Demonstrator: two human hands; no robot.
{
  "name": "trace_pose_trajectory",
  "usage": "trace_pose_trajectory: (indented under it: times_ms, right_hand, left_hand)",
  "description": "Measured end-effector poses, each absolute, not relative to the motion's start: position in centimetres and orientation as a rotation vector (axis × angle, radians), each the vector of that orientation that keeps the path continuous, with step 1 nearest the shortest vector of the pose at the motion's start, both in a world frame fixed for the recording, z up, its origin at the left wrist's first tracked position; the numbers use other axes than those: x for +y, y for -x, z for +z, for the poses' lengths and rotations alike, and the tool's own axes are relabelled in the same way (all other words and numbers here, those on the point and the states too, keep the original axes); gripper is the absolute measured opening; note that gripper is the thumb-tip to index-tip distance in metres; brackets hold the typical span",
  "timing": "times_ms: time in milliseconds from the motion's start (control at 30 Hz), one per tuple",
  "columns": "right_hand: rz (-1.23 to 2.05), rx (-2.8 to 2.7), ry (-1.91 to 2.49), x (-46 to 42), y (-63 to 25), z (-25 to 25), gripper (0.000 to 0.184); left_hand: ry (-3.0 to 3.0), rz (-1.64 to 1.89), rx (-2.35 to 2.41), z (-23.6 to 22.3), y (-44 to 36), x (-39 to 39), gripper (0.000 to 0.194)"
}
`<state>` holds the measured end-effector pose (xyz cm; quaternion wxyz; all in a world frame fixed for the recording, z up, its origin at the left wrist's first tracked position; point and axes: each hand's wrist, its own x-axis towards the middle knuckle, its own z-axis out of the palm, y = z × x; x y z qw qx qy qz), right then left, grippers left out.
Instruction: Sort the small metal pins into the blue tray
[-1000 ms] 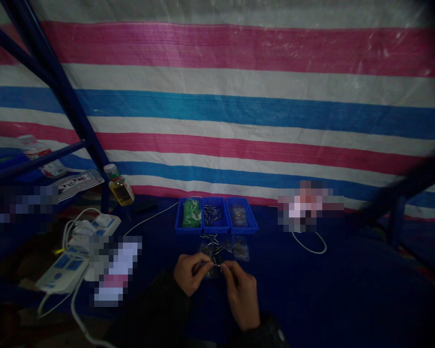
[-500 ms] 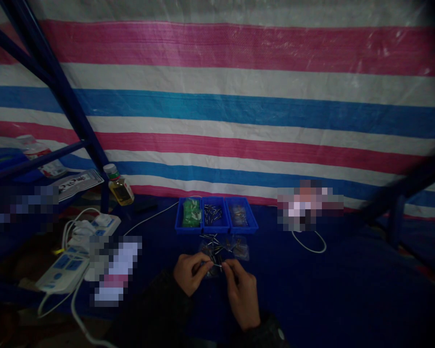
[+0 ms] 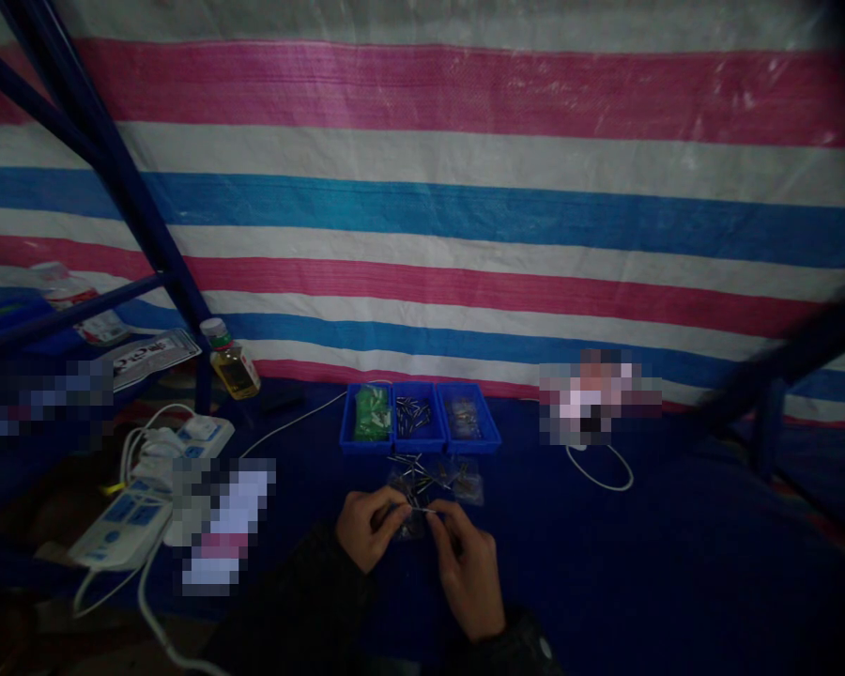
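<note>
Near edge of the blue table (image 3: pixel 626 573), middle: thin part (image 3: pixel 421 510) held roughly level between both hands, just this side of a loose pile.

Left hand (image 3: pixel 372 530): thumb and forefinger pinched on the left end, other fingers curled. Right hand (image 3: pixel 470 563): same pinch on the right end, nearly no gap at the tips. Only a short length shows between them; too small to tell if it's one piece or two joined.

Handling, my read: very light, probably stiff, looks smooth, so it could roll or slip. Best hold is fingertips close to each end, square to its length. Don't squeeze the middle; can't tell if it's fragile.

Edges: slim shiny rods (image 3: pixel 409 462) lie just beyond the fingers, with a clear bag (image 3: pixel 468 482) beside them on the right. Low knuckles would brush both. Farther back, three trays in a row, walls up: left tray (image 3: pixel 347 439) with a green bag (image 3: pixel 372 419), middle tray (image 3: pixel 421 446) with more rods, right tray (image 3: pixel 494 439) with small bagged parts.

Room: more to the right, nearest thing that way is a white cord loop (image 3: pixel 632 477), well apart. Left is tighter: power strip (image 3: pixel 109 537) and its cables.
</note>
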<state>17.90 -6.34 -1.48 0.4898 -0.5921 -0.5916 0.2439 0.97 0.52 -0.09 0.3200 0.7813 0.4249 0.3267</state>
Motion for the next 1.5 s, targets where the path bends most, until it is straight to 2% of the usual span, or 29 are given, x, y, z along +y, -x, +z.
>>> trace_pose_trajectory:
  times_ms: [300,800,1033,1300,1500]
  right_hand:
    - [0.609,-1.432,1.391,-6.2,-18.0,-1.4,0.025]
    - [0.604,-1.486,1.460,-6.1,-17.8,-2.1,0.046]
    - [0.614,-1.516,1.418,-6.2,-17.7,-1.5,0.042]
    - [0.558,-1.505,1.288,-6.2,-17.7,-0.9,0.024]
    - [0.464,-1.470,1.296,-6.1,-17.8,-0.9,0.026]
  left_hand:
    - [-2.059,0.804,1.106,0.0,-1.1,0.7,0.029]
    - [-2.107,0.789,1.079,0.1,-1.4,0.6,0.025]
    - [-2.122,0.807,1.072,0.0,-1.3,0.6,0.025]
    - [-2.114,0.796,1.083,0.0,-1.1,0.7,0.025]
    - [-2.112,0.792,1.104,0.1,-1.0,0.5,0.025]
